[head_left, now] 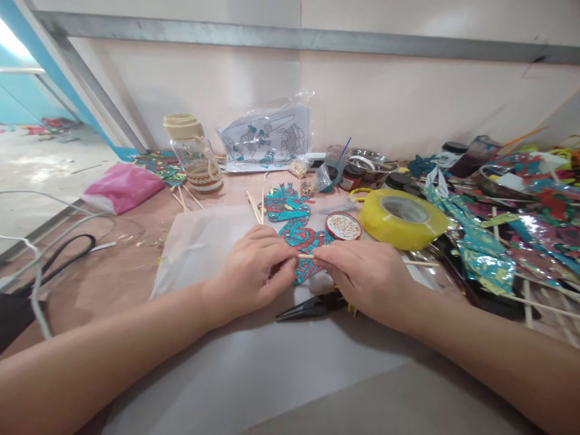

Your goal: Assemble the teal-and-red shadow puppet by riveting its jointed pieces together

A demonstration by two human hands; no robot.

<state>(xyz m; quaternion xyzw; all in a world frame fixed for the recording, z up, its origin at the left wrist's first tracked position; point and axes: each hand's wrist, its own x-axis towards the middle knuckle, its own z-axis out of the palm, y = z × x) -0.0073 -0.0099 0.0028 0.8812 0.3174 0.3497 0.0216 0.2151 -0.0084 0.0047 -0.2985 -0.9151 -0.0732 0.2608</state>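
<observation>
Between my two hands runs a thin wooden stick (306,257), level across a painted teal and red cut-out figure (290,214). My left hand (259,264) is closed on the stick, thumb and fingers pinched together. On the other side my right hand (369,281) pinches it too, a short way from the left. A pale stick end (421,263) shows beyond the right hand; whether it is the same stick I cannot tell. Pliers (310,307) with dark jaws lie just below my hands, their handles partly hidden by the right hand. More thin sticks (254,206) lie beside the figure.
A yellow tape roll (403,217) and a round lid of small beads (343,226) sit behind my right hand. Farther back stand a bottle (193,154), a bagged line drawing (272,139) and jars (351,176). Painted cut-outs (480,241) pile up right; a pink bag (124,186) and cables lie left.
</observation>
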